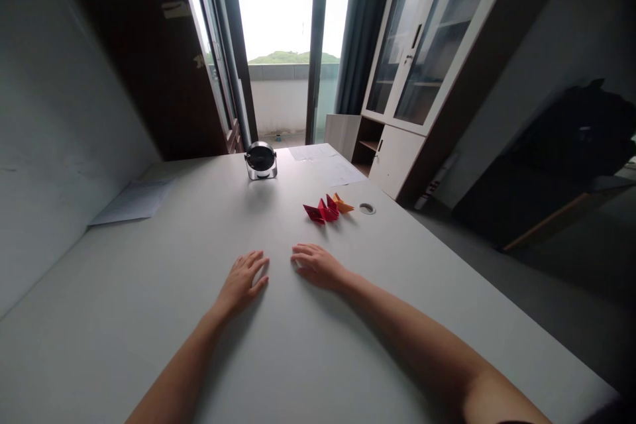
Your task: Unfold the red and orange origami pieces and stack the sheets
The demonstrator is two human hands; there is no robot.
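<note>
My left hand (pixel 242 280) lies flat on the white table (pixel 149 318), palm down, fingers stretched out and slightly apart, holding nothing. My right hand (pixel 314 264) rests flat beside it, fingers extended toward the left, also empty. Beyond my right hand sit three small folded paper figures: two red ones (pixel 321 211) and an orange one (pixel 342 204), side by side, a short gap from my fingertips.
A small black and silver desk fan (pixel 261 160) stands at the far middle of the table. Sheets of paper lie at the left (pixel 132 201) and far right (pixel 328 165). A round cable hole (pixel 367 208) is near the table's right edge. Glass-door cabinet (pixel 422 53) stands beyond.
</note>
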